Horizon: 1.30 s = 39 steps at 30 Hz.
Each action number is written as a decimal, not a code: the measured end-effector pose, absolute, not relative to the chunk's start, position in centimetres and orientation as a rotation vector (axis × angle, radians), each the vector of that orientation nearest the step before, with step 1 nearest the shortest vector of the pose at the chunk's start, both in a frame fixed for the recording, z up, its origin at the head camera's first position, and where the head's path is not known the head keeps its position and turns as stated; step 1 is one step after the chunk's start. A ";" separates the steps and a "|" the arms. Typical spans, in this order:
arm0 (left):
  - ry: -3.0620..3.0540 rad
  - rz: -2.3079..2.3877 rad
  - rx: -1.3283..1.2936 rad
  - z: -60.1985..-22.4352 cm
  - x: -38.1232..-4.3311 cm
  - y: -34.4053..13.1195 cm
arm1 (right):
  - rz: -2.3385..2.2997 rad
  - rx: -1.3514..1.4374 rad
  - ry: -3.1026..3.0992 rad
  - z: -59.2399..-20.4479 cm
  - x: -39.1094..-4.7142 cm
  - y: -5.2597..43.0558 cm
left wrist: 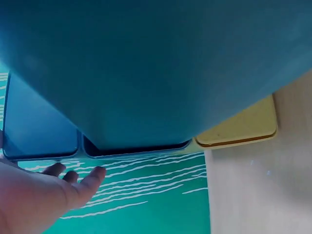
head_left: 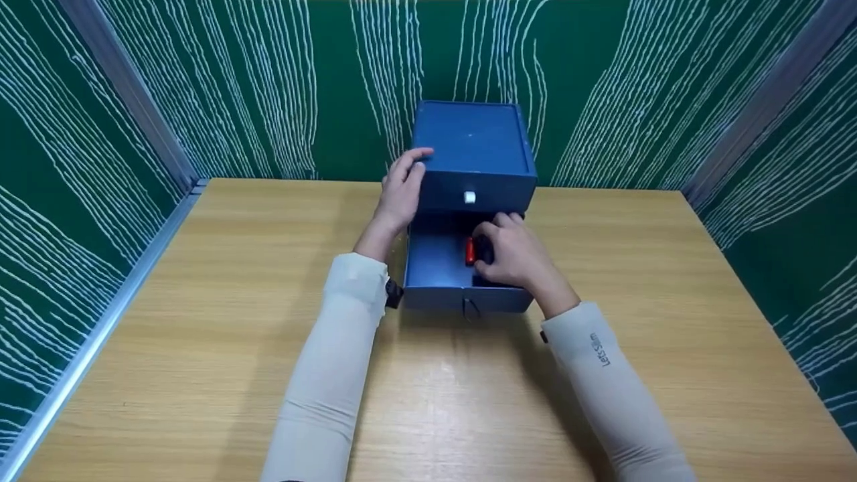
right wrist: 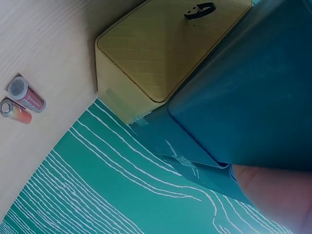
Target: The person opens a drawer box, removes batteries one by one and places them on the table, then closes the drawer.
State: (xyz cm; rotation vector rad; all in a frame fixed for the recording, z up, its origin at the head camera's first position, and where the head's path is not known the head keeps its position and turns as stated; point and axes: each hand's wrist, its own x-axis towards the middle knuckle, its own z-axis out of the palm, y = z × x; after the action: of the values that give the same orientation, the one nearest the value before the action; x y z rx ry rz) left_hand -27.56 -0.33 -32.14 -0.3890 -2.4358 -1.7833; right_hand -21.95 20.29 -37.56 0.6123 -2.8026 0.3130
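A blue drawer unit (head_left: 472, 137) stands at the table's back edge, its upper drawer closed under a white knob (head_left: 470, 197). Below it a blue drawer (head_left: 432, 258) is pulled out. My left hand (head_left: 402, 191) rests against the unit's upper left side; in the left wrist view its fingertips (left wrist: 97, 175) extend along the blue casing. Inside the pulled-out drawer, my right hand (head_left: 515, 251) has its fingers curled round a small red and dark object (head_left: 470, 251), partly hidden by the hand. Only a bit of that hand (right wrist: 278, 195) appears in the right wrist view.
A yellow drawer (right wrist: 161, 48) with a black loop handle (right wrist: 200, 10) sits beneath the blue drawer. Two small cylinders, one red with a grey end (right wrist: 28, 95) and one orange (right wrist: 17, 112), lie on the table in the right wrist view. Green walls with white lines surround the table (head_left: 201, 335).
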 end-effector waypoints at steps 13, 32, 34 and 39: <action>-2.352 -1.924 -0.493 -32.7 -28.0 -0.7 | 0.228 0.560 -2.871 -37.5 -22.1 19.9; -2.347 -1.840 -0.493 -33.1 -28.1 -0.5 | 0.068 0.560 -2.874 -37.6 -22.0 19.9; -2.344 -1.849 -0.499 -32.8 -27.9 -0.6 | 0.053 0.558 -2.874 -37.5 -22.0 19.9; -2.345 -1.869 -0.504 -31.4 -26.7 -0.6 | 0.039 0.549 -2.887 -37.4 -22.1 19.8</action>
State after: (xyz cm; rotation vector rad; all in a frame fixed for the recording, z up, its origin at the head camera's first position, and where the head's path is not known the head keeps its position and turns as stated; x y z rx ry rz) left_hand -26.71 -0.64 -31.43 -0.5039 -2.3454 -1.8695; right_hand -22.10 19.80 -37.43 0.5487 -2.8865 0.0389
